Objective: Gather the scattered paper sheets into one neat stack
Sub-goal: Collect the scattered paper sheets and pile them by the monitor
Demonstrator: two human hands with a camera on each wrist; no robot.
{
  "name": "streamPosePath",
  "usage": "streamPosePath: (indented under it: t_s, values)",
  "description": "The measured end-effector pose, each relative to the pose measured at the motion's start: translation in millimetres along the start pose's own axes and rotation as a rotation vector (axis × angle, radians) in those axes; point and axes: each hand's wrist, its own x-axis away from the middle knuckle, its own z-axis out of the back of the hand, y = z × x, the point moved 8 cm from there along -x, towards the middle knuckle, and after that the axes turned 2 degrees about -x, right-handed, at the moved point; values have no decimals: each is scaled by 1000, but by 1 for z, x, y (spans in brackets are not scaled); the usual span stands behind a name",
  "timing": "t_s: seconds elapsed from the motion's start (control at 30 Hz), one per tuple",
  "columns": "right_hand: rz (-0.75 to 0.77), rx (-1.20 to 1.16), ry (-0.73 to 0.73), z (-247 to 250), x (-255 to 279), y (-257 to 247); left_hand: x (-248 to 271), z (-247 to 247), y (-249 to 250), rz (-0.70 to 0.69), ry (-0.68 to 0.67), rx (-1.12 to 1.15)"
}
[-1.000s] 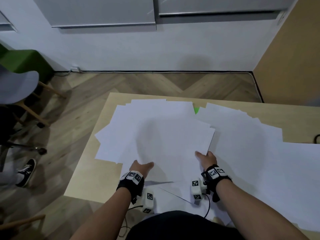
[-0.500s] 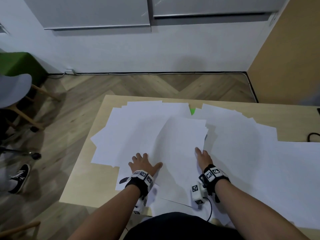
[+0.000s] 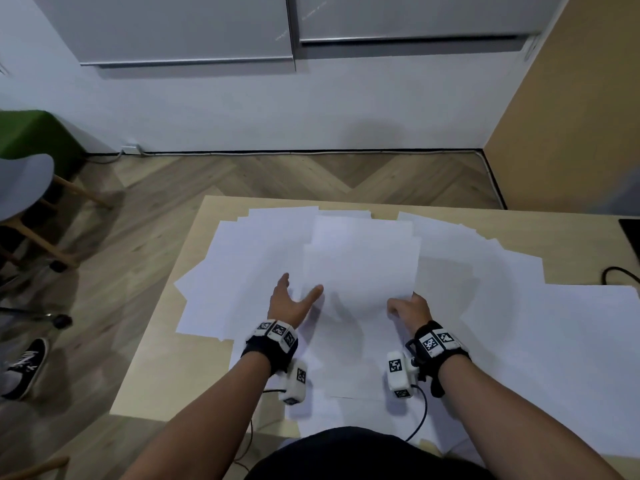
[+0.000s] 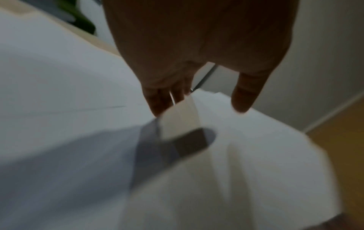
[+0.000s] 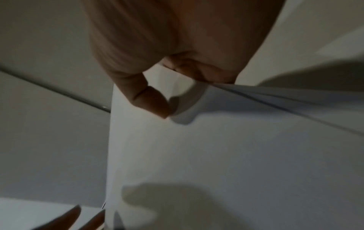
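Many white paper sheets lie overlapping on the light wooden table point(image 3: 162, 375), one spread at the left point(image 3: 242, 271) and one at the right point(image 3: 519, 323). In the middle, a bundle of several sheets point(image 3: 360, 268) point(image 5: 216, 155) is raised off the rest. My right hand point(image 3: 405, 304) point(image 5: 183, 93) pinches the bundle's near right corner between thumb and fingers. My left hand point(image 3: 294, 301) point(image 4: 201, 109) is open with fingers spread. It sits at the bundle's near left edge, where a paper corner point(image 4: 181, 119) lies against its fingers.
The table's left edge and its near left corner show bare wood. A grey chair point(image 3: 24, 181) and a green block point(image 3: 31, 133) stand on the floor at the left, near someone's shoe point(image 3: 26, 365). A black cable point(image 3: 620, 271) and a dark object point(image 3: 632, 233) lie at the table's right edge.
The middle bundle has turned from skewed to roughly square with the table and moved further away. My left hand has lifted from lying flat on the paper. The green spot behind the sheets is now covered.
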Motion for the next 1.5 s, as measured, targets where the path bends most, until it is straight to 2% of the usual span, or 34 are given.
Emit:
streamPosePath:
  t_s: [0.1, 0.2, 0.27, 0.33, 0.4, 0.47, 0.6, 0.7, 0.77, 0.93, 1.17, 1.37, 1.5]
  values:
    - [46, -112, -48, -7, 11, -20, -4, -6, 19, 50, -79, 182]
    - [105, -53, -63, -8, 16, -36, -3, -8, 33, 124, -45, 324]
    - [127, 2, -78, -7, 11, -37, -5, -10, 28, 201, -38, 329]
    - [143, 35, -80, -5, 9, -41, -7, -15, 27, 215, -135, 289]
    - [188, 31, -81, 0, 11, -53, -21, -13, 29, 129, -155, 335]
    - [302, 0, -64, 5, 21, -82, -23, 5, 53, -2, -102, 419]
    - [495, -173, -13, 17, 49, -141, 12, 45, 125, -280, -67, 606]
    - [647, -273, 38, 26, 68, -169, 31, 64, 156, -425, -36, 664]
    - [645, -322, 40, 26, 70, -167, 34, 63, 158, -446, -27, 690]
    - [560, -219, 71, 17, 61, -139, 30, 42, 129, -339, 16, 682]
    - [600, -255, 131, 19, 68, -144, 31, 40, 135, -398, -5, 754]
    - [342, -177, 107, 7, 41, -96, 21, 19, 102, -259, -25, 672]
    - [388, -230, 135, 9, 47, -107, 20, 20, 105, -263, -30, 677]
